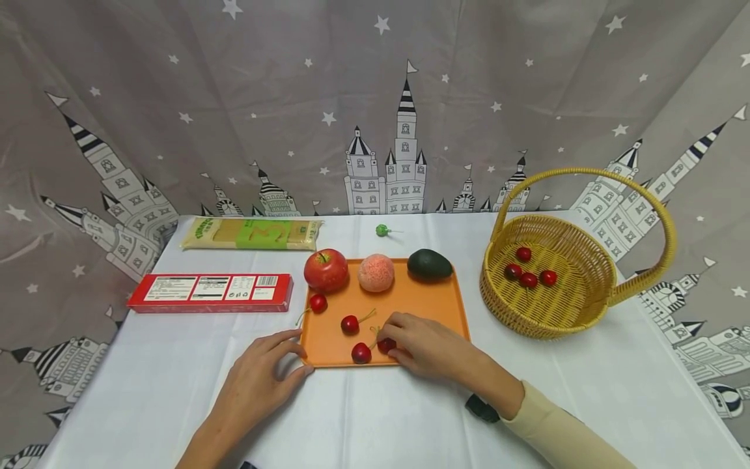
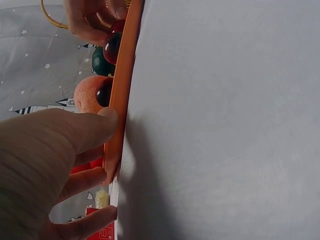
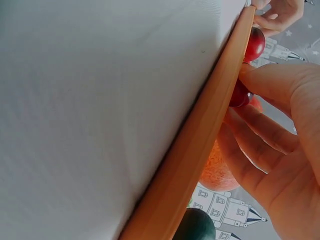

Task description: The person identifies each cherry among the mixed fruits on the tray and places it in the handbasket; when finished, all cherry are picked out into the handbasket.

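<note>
Cherry is pinched between fingers of the right hand, left hand spread against the tray.

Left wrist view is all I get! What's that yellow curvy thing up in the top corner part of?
Observer: A basket, standing to the right of the tray.
Operator: Ooh! Is there anything in it?
Observer: Yes, I can see four cherries inside.
Operator: And how many are on the tray?
Observer: Four more cherries, counting the one in the fingers of the right hand.
</note>
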### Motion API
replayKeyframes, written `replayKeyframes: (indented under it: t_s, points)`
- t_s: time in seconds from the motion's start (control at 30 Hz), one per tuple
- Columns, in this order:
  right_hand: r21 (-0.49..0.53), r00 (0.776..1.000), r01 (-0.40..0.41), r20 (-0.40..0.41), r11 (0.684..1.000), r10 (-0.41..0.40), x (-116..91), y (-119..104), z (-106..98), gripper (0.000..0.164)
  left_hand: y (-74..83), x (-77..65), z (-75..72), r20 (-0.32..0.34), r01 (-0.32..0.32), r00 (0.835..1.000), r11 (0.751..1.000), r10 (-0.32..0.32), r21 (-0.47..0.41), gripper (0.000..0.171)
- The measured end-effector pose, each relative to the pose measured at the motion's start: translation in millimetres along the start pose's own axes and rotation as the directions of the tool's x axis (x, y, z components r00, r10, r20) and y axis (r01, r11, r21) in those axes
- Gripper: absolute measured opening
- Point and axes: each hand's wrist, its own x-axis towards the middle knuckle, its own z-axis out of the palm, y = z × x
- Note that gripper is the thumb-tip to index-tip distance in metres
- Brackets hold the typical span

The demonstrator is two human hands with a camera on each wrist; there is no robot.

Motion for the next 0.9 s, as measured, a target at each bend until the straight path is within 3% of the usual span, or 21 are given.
replayKeyframes:
  t_s: [0.57, 0.9]
  points:
    - [0.016, 0.990, -0.054, -0.129, 0.998, 0.056, -12, 13, -15, 0.021, 0.4, 0.3, 1.5, 0.001, 0.000, 1.000, 1.000, 0.000, -0.005, 0.023]
    - [-0.006, 0.958, -0.104, -0.270, 0.995, 0.098, -29, 35, -34, 0.030, -0.7, 0.2, 2.5, -0.011, -0.012, 1.000, 1.000, 0.012, 0.006, 0.024]
